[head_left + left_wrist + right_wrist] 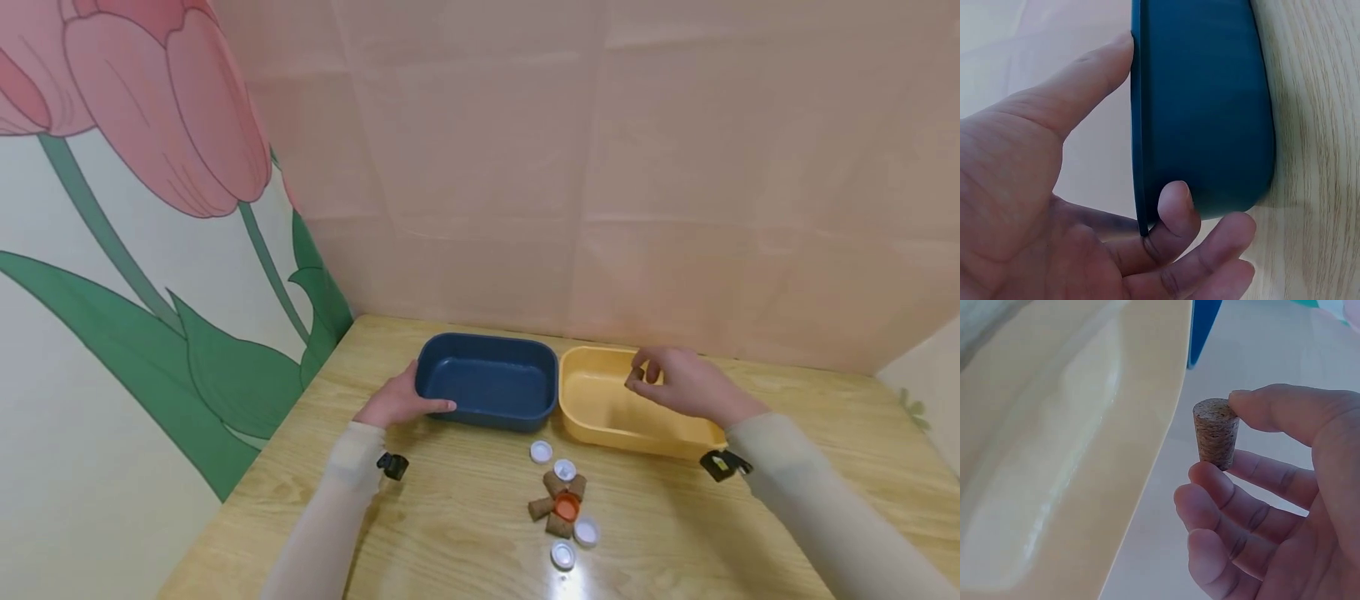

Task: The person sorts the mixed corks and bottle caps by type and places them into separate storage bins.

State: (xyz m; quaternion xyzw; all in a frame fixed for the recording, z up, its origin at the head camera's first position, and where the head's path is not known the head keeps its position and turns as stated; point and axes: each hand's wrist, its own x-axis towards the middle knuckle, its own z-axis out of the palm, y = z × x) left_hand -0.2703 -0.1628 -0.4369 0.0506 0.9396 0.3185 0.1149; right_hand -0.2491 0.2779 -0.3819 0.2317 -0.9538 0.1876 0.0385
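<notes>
Through the head view I take the dark blue, rounded rectangular bin (pixel 487 385) as my landmark. My left hand (pixel 401 398) holds its near left corner, the thumb against the rim and the fingers partly curled round the outside.

My right hand (pixel 682 385) is well to the bin's right, above the yellow, rounded rectangular tray (pixel 603 400) that sits just beside it. There I pinch a tapered, speckled brown cork stopper (pixel 1215 437) between thumb and fingertip, the thumb at its wider end; the remaining fingers are loosely bent.

In front of the bin's near right corner I see a loose group on the pale wood-grain table (pixel 450 517). Four more brown corks (pixel 540 509) lie close around a round orange-red cap (pixel 567 506). Of four round white caps (pixel 541 452), one lies nearest the bin, one against the corks, one beside the orange-red cap, and one farthest from the bin.

Beyond the bin rises a creased pink backdrop (pixel 600 167); to its left stands a tulip-painted wall (pixel 150 125).
</notes>
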